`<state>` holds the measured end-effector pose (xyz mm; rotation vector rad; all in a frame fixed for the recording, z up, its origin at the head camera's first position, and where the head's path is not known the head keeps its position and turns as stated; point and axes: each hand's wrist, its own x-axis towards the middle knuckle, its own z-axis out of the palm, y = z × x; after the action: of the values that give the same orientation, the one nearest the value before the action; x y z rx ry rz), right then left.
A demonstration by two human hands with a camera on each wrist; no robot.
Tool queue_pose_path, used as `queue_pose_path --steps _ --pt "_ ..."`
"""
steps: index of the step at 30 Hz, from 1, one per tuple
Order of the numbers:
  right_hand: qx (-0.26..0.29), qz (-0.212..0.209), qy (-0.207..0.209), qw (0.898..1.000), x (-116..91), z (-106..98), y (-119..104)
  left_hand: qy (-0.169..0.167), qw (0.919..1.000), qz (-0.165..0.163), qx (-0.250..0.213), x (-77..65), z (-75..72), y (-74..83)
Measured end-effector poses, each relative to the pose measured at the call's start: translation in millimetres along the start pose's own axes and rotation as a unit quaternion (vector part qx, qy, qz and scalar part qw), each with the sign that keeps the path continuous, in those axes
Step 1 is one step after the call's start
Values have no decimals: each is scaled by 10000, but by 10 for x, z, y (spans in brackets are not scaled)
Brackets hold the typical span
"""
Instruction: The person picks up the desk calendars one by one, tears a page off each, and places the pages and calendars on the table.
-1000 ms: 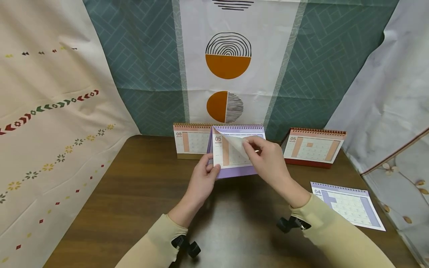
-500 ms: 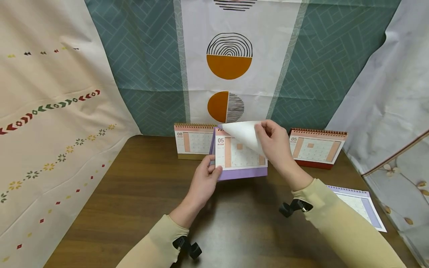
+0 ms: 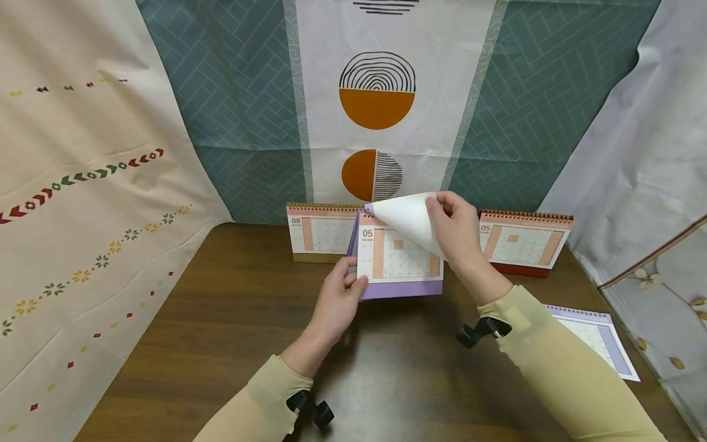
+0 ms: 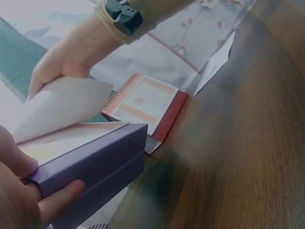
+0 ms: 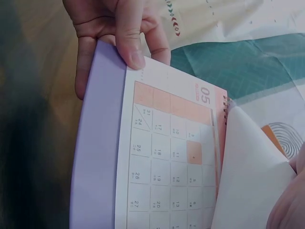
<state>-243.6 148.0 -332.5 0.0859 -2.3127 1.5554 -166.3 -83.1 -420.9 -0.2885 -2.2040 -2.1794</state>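
Note:
A purple desk calendar [image 3: 403,289] with a peach page marked 05 is held up above the table. My left hand [image 3: 338,294] grips its lower left corner; in the right wrist view the left thumb [image 5: 129,45] lies on the front and fingers go behind. My right hand [image 3: 457,228] pinches a lifted page [image 3: 411,218], its white back showing as it curls up from the top spiral. In the left wrist view that page [image 4: 66,102] stands raised off the purple base [image 4: 95,162]. The right fingertips are partly hidden in the right wrist view.
Behind on the left stands a calendar [image 3: 324,236] marked 08 with a tan base. At the right is a red-based calendar [image 3: 521,242] marked 05. A loose purple calendar sheet [image 3: 599,337] lies on the brown table [image 3: 221,344], partly behind the right sleeve. Cloth hangs around the table.
The right hand has moved up and right, lifting the page from a small fold to a wide curl. More of the 05 page shows. The left hand keeps its grip, shifting slightly right.

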Motion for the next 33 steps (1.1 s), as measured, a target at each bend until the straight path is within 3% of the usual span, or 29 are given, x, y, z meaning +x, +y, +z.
queue_pose_path --steps 14,30,33 --pt "170 516 -45 9985 67 5 32 0 9999 -106 -20 19 0 -19" --pt "415 824 -22 9957 117 19 56 15 9999 -90 114 15 -16 21" --pt "630 954 149 9933 183 -22 86 35 9999 -108 80 14 -20 26"
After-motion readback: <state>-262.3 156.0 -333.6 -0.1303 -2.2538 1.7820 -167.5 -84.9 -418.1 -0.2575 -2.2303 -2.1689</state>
